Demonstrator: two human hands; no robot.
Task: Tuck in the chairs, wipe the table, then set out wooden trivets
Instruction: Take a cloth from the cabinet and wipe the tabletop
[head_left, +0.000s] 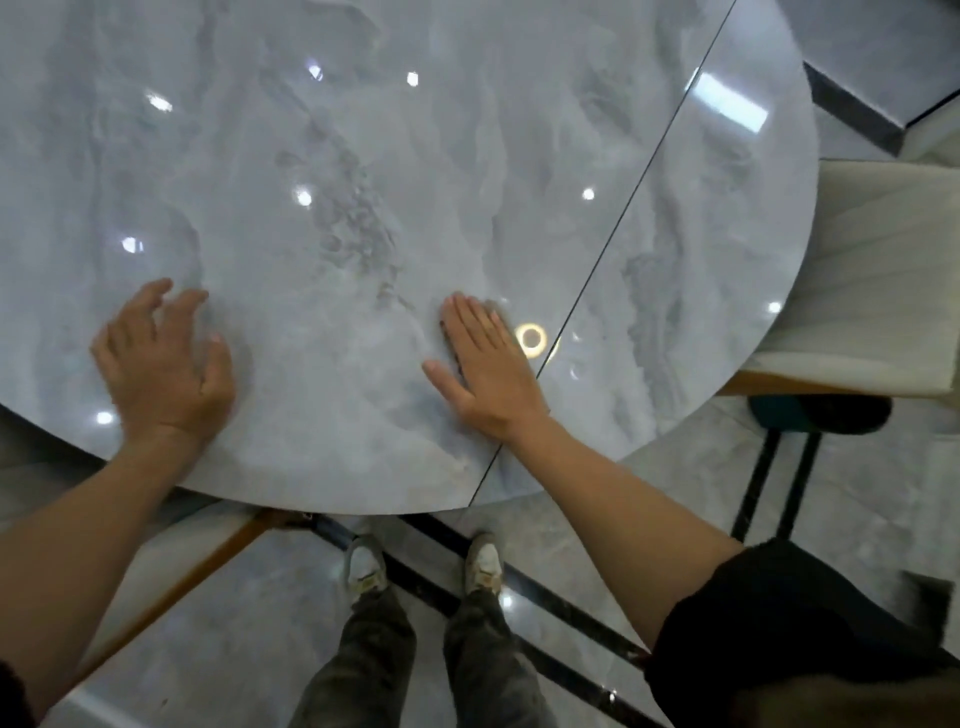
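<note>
Table (363, 156): round top of glossy grey-white marble-look stone, cloudy veining, bright ceiling lights mirrored in it; a thin dark seam runs diagonally across its right side; it fills most of the view, its near edge above the person's shoes.
Floor (597, 493): polished grey tile crossed by dark strips.
Chair (872, 291): cream padded seat with stitched pleats, at the table's right edge, partly under the top, on dark legs.
Left hand (166, 364): empty, fingers spread and slightly curled, palm down at the near left rim, blurred.
Right hand (488, 364): flat, fingers together, pressed palm down beside the seam; something dark shows at its left edge, too hidden to identify.
Writing: none readable.
</note>
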